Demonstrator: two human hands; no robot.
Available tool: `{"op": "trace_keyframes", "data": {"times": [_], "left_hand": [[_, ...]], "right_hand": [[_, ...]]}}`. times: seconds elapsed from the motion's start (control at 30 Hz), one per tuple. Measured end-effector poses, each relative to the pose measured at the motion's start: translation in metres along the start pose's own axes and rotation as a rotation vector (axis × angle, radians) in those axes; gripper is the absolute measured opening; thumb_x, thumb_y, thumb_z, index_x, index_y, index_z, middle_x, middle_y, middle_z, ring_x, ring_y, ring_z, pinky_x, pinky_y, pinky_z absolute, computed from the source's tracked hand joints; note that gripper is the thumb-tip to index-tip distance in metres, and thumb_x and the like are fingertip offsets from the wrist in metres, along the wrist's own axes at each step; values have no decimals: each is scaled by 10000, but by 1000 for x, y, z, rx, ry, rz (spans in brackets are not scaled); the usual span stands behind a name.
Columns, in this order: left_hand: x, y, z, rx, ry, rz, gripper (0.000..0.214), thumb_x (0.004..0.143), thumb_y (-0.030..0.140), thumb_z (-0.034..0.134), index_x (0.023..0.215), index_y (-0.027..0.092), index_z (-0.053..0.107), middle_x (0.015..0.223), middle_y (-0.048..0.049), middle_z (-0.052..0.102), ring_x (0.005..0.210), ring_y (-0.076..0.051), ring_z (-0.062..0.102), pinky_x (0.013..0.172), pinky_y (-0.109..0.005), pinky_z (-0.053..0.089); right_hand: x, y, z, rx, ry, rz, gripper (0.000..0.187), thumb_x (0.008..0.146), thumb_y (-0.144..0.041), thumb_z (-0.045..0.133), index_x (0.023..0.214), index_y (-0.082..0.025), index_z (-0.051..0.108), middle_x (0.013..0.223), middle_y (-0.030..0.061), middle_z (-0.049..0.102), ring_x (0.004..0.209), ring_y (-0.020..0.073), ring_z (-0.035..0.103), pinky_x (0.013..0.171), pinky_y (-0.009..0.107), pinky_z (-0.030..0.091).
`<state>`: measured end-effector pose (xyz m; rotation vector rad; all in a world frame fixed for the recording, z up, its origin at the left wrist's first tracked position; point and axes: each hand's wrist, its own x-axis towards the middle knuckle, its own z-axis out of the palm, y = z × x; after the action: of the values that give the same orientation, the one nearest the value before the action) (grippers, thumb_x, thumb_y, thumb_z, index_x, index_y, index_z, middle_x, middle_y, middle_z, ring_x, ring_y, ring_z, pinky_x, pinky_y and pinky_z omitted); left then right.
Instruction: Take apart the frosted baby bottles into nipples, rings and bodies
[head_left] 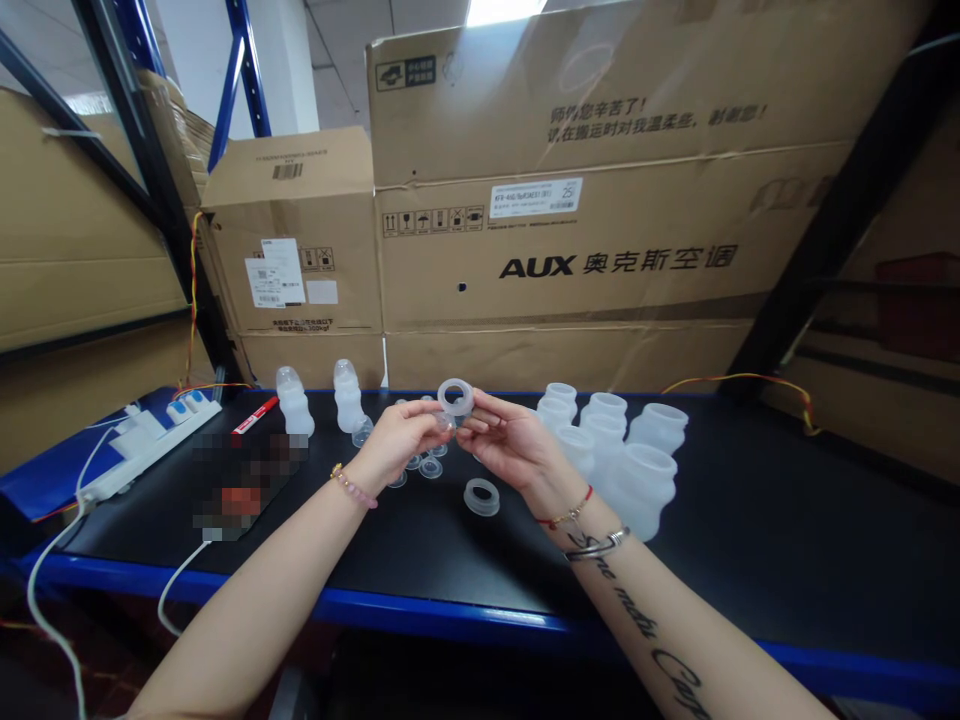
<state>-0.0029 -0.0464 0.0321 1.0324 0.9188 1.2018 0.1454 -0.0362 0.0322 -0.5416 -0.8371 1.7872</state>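
Collar [455,397] held upright between both hands, resting on fingertips [469,424]! Left hand [401,440] and right hand [510,440] nearly closed, pinching it. Small clear disc [447,422] seen just under collar, partly hidden. Second collar [481,497] left on table [450,550], near right hand; more discs [430,467] just beside left hand.

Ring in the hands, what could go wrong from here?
The ring is held up between the left hand and right hand, so it might slip and roll. The small clear discs lie loose under the hands and could get knocked. The bottle bodies sit close to the right hand and could be bumped.
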Motion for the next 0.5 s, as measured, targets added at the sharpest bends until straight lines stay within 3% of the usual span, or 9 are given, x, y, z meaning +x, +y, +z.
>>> {"op": "trace_keyframes", "data": {"times": [0.23,0.5], "left_hand": [[-6,3,4,-81,-82,-6,184,809,-2,598,930,74,713,898,-118,751,802,-152,715,894,-308,541],[-1,-8,-1,-160,70,-78,250,799,-2,651,1039,64,667,788,-97,716,646,-101,654,618,-195,498]], "right_hand": [[2,1,-1,0,19,-5,366,711,-219,798,624,-207,442,488,-88,336,465,69,299,530,255,365],[6,7,-5,44,178,17,353,682,-156,779,559,-181,450,450,-95,317,452,47,262,493,207,315]]}}
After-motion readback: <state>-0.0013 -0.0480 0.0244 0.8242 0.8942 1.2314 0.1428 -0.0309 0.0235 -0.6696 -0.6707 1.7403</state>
